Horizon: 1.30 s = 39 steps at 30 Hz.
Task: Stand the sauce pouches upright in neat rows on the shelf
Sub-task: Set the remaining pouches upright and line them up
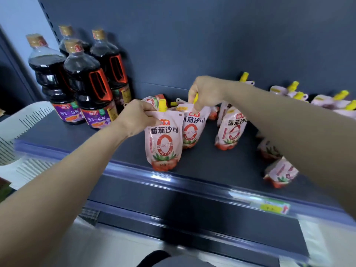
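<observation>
- A white basket (pixel 23 120) made of hard plastic with thin slots sits at the left edge of the frame.
- Four big bottles (pixel 84 81) stand in the upper left, on the dark, flat shelf (pixel 212 170). They are shiny and see-through and full of dark sauce. They have gold caps, red handles and purple labels.
- The left hand (pixel 136 117) pinches the top left corner of the front pouch (pixel 163 141) between thumb and fingers.
- The front pouch is soft, smooth and pink, with a big red ring and red tomatoes at the bottom. It stands in the middle of the frame, near the shelf's front edge. Its long side runs up and down, and its yellow cap points up.
- The right hand (pixel 206 93) curls its fingers round the yellow cap of the second pouch (pixel 192 128). That pouch stands upright just behind the front one.
- A third pouch (pixel 230 130) stands upright to the right, a little apart.
- Two tipped pouches (pixel 280 172) lie under the right arm, with their red bottoms toward the front edge. They are blurry.
- The back pouches (pixel 323 99) lie in the upper right by the back wall. Five yellow caps show there.
- A green and yellow price tag (pixel 269 206) sits on the shelf's front strip, lower right.
</observation>
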Tool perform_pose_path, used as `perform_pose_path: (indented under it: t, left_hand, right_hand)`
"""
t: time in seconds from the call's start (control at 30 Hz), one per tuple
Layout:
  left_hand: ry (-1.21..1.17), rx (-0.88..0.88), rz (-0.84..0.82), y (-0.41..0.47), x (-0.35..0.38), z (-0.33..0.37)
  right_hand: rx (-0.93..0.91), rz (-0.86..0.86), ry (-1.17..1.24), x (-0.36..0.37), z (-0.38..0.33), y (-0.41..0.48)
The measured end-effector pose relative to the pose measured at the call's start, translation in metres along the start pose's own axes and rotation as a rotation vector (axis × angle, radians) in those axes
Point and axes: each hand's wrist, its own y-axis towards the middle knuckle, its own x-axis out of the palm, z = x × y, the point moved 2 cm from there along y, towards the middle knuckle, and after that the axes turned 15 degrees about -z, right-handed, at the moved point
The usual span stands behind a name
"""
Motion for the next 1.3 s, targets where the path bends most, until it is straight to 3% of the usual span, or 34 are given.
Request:
perform_pose_path:
  t: [0.2, 0.63, 0.87, 1.1, 1.3]
  left_hand:
    - [0.095, -0.015, 0.102, -0.013, 0.013, 0.021]
    - [0.077, -0.012, 0.151, -0.021, 0.043, 0.051]
    - [0.123, -0.036, 0.058, -0.017, 0.043, 0.057]
    - [0.112, -0.041, 0.078, -0.009, 0.034, 0.046]
    - [0.061, -0.043, 0.093, 0.005, 0.000, 0.012]
  right_hand:
    - [0.014, -0.028, -0.087, 0.006, 0.011, -0.037]
    - [0.132, -0.127, -0.198, 0.022, 0.050, -0.096]
    - [0.158, -0.169, -0.168, 0.020, 0.055, -0.103]
    - [0.102, 0.045, 0.025, -0.009, 0.040, -0.093]
    - [0.106, 0.090, -0.042, -0.021, 0.014, -0.040]
